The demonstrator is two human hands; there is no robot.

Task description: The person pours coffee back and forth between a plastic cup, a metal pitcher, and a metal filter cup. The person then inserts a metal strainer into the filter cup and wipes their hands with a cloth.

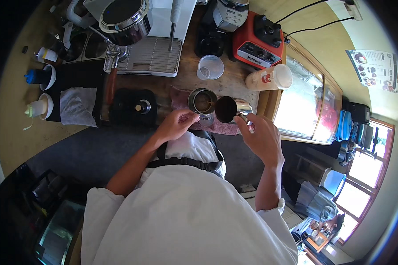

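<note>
My right hand [260, 137] grips the handle of a small metal pitcher [226, 109], which is tilted to the left with its dark mouth showing. A thin brown stream runs from its lip into a round metal cup [202, 101] beside it, where brown liquid shows. Fingertips of my left hand [178, 124] pinch the near edge or handle of that cup. A small clear glass [206, 120] stands just below the cup, over a reddish cloth [224, 127]. Right behind the pitcher is a shiny metal vessel [243, 106], partly hidden.
An empty clear plastic cup [210, 67], a plastic jar [268, 78] and a red blender base [258, 39] stand beyond my hands. An espresso machine's drip tray [146, 56], a wooden-handled portafilter [111, 86] and a black tamping mat [126, 106] lie to the left.
</note>
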